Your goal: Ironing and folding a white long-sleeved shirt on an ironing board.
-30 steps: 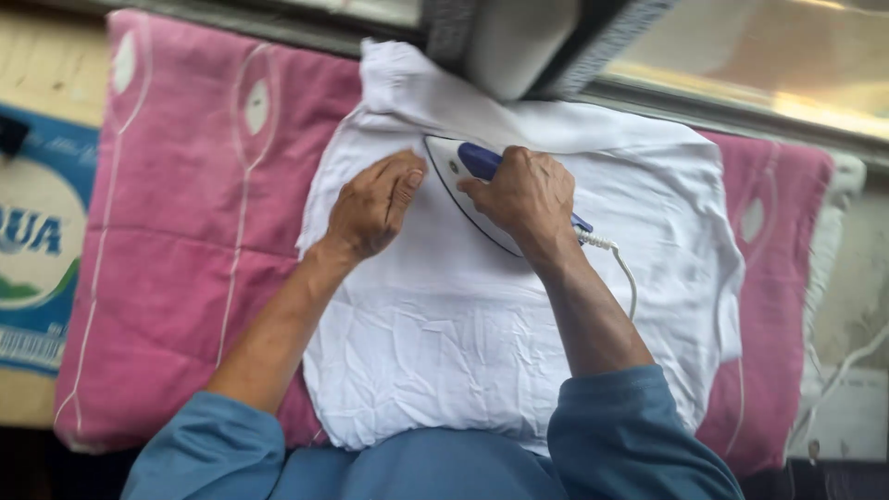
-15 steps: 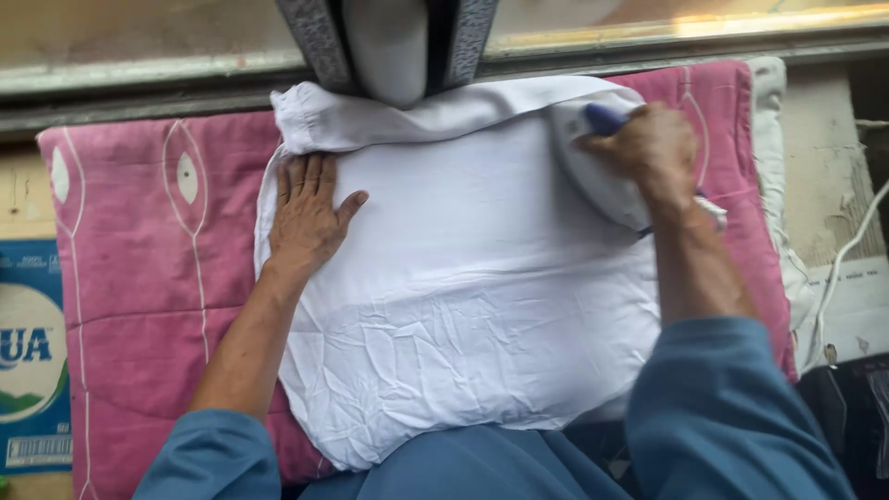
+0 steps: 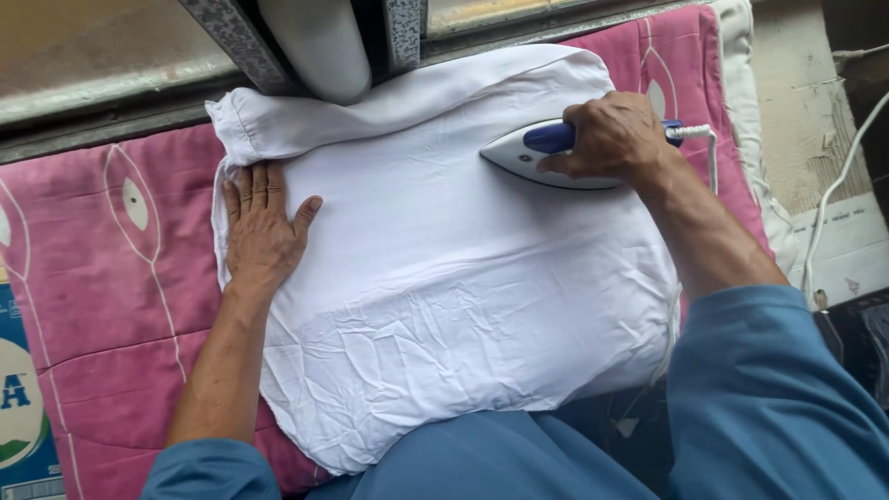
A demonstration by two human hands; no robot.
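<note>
A white garment (image 3: pixel 444 278) lies spread on a pink padded cloth (image 3: pixel 102 278). Its lower part is creased, its upper part smoother. My right hand (image 3: pixel 607 139) grips the blue handle of a white and blue iron (image 3: pixel 523 153), which rests flat on the garment's upper right with its tip pointing left. My left hand (image 3: pixel 262 227) lies flat, fingers spread, on the garment's left edge, pressing it down.
A grey metal frame (image 3: pixel 231 42) and a pale rounded object (image 3: pixel 319 46) hang over the far edge. The iron's white cord (image 3: pixel 708 153) runs off right. More white cable (image 3: pixel 833 194) lies at the right. A blue and white printed package (image 3: pixel 18 407) sits at the lower left.
The iron, in my right hand, slid from the garment's middle to its upper right. My left hand shifted to the garment's left edge and flattened. The camera view also moved.
</note>
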